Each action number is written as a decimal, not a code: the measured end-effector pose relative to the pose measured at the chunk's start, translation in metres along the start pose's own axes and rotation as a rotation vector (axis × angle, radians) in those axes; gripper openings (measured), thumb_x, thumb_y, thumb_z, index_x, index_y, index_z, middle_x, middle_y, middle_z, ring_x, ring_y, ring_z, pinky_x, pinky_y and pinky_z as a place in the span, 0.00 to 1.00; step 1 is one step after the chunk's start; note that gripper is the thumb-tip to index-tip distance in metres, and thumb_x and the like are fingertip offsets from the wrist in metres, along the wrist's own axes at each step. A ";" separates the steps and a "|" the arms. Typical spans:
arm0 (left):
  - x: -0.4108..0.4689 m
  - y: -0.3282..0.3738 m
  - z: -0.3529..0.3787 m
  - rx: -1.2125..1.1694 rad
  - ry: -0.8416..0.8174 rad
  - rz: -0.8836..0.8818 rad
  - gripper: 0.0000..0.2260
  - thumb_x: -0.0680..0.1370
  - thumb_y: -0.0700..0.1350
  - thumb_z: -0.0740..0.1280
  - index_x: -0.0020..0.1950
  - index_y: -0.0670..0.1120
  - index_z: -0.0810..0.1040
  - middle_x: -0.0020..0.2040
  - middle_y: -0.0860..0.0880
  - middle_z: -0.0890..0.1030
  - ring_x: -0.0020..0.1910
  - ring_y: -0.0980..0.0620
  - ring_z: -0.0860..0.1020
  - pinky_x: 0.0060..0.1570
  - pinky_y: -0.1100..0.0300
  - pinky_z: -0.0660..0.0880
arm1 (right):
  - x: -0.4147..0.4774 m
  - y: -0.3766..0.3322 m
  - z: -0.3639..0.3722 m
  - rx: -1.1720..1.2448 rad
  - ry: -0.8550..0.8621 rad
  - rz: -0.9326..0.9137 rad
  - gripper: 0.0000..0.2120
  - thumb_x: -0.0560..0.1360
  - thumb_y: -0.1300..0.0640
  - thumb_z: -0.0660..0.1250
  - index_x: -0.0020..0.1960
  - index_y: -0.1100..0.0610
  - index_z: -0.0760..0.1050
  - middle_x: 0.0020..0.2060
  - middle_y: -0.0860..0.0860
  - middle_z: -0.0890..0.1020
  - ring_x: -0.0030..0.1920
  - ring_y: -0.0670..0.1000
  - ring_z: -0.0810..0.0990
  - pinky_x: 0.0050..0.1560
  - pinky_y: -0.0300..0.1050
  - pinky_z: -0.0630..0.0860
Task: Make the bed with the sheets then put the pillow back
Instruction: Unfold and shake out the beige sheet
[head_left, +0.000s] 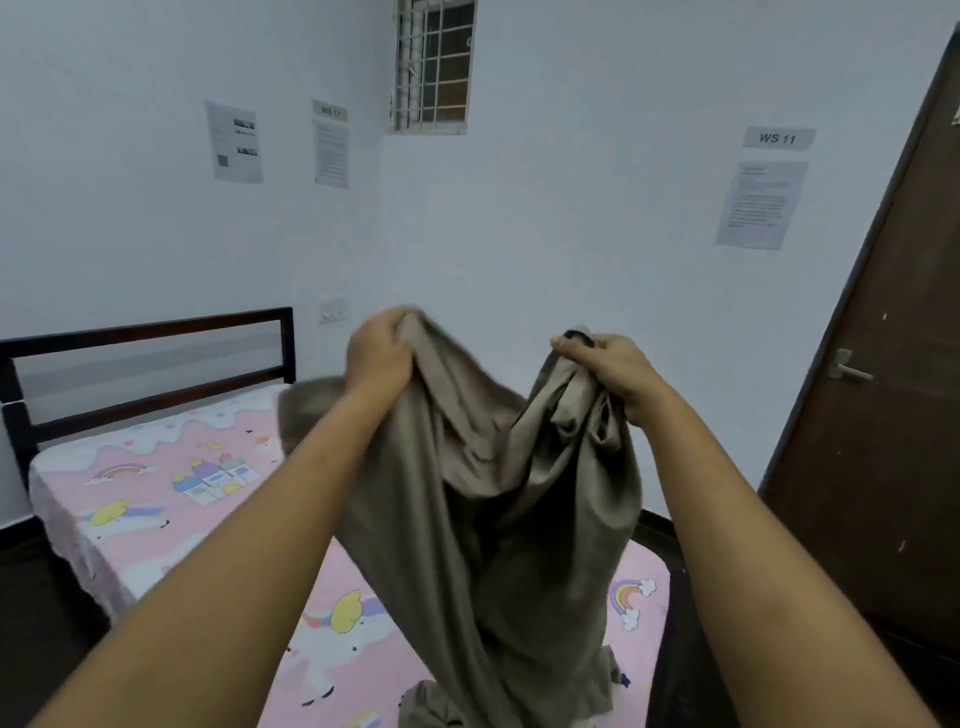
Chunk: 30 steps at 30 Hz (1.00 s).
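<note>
A grey-brown sheet (483, 493) hangs bunched in the air over the bed, its lower end trailing onto the mattress. My left hand (382, 353) grips one top edge of the sheet and my right hand (610, 364) grips another, about a forearm's length apart. Under it lies the bed (156, 499), covered with a pink fitted sheet printed with unicorns, rainbows and a castle. No pillow is in view.
A dark metal headboard (150, 364) stands at the left against the white wall. A brown door with a lever handle (852, 371) is at the right. Papers are taped to the walls, and a barred window (434, 65) sits high up. Dark floor borders the bed.
</note>
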<state>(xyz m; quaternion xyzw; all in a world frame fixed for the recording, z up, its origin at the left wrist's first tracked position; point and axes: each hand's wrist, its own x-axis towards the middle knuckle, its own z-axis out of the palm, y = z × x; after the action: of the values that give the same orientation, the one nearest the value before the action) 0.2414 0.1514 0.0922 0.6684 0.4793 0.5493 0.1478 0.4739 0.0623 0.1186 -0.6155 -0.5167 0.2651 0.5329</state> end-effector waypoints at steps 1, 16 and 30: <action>0.014 0.026 -0.003 -0.018 0.014 0.102 0.19 0.77 0.35 0.59 0.65 0.45 0.77 0.64 0.44 0.78 0.64 0.45 0.74 0.63 0.59 0.66 | 0.000 -0.006 0.010 -0.028 -0.036 -0.043 0.20 0.68 0.45 0.75 0.35 0.55 0.67 0.31 0.53 0.69 0.31 0.50 0.71 0.31 0.39 0.67; 0.080 0.034 -0.092 0.700 -0.299 0.546 0.21 0.74 0.39 0.64 0.67 0.51 0.72 0.63 0.43 0.77 0.60 0.42 0.75 0.59 0.51 0.70 | 0.040 -0.053 -0.030 -0.873 0.610 -0.181 0.10 0.74 0.58 0.63 0.55 0.55 0.78 0.54 0.61 0.80 0.55 0.63 0.78 0.53 0.52 0.75; 0.043 -0.121 -0.103 0.700 -0.546 -0.265 0.18 0.80 0.52 0.62 0.60 0.39 0.78 0.60 0.39 0.78 0.59 0.42 0.74 0.57 0.55 0.69 | 0.054 0.003 -0.038 -0.811 0.630 -0.032 0.08 0.78 0.53 0.63 0.51 0.57 0.76 0.50 0.59 0.80 0.50 0.62 0.78 0.43 0.47 0.70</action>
<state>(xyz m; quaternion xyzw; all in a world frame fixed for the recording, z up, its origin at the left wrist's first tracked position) 0.0903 0.2122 0.0672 0.7314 0.6606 0.1344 0.1029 0.5257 0.0975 0.1392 -0.8146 -0.4017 -0.1631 0.3852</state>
